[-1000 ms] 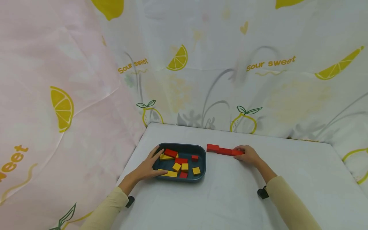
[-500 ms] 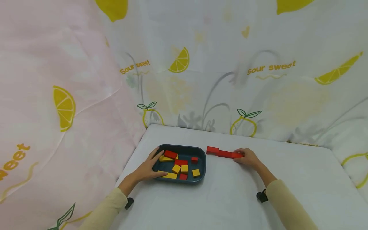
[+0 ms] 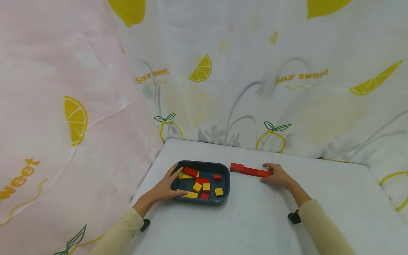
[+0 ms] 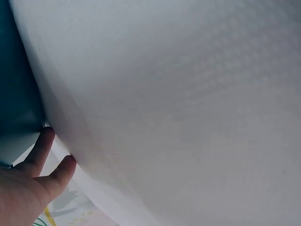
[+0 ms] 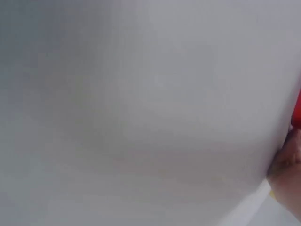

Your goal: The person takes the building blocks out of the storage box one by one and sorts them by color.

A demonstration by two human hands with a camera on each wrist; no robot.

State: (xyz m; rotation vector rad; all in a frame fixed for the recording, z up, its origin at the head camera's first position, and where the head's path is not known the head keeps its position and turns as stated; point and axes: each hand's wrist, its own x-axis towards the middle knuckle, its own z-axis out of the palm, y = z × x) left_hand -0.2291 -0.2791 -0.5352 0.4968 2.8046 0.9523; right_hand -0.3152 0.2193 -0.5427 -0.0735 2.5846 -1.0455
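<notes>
A dark blue tray (image 3: 223, 196) holding red and yellow wooden blocks stands at the middle left of the table in the head view. My left hand (image 3: 165, 186) rests spread on its left end, thumb and a finger reaching over the rim. In the left wrist view, two fingertips (image 4: 47, 134) are low beside the tray's outer wall (image 4: 19, 80). To the right of the tray, several red blocks (image 3: 250, 171) lie end to end in a row. Around the row's right end is my right hand (image 3: 279, 176), thumb and fingers parted. A red block (image 5: 297, 113) edges into the right wrist view.
A white cloth covers the table (image 3: 242, 223). Behind it hangs a lemon-print curtain (image 3: 239, 88), with a pinkish one (image 3: 105, 148) along the left side. In the tray, a red block (image 3: 190, 172) lies on a yellow one.
My right thumb and fingers have spread apart at the right end of the red row, letting go of the end block. The left hand stays at the tray. The head view has shifted slightly.
</notes>
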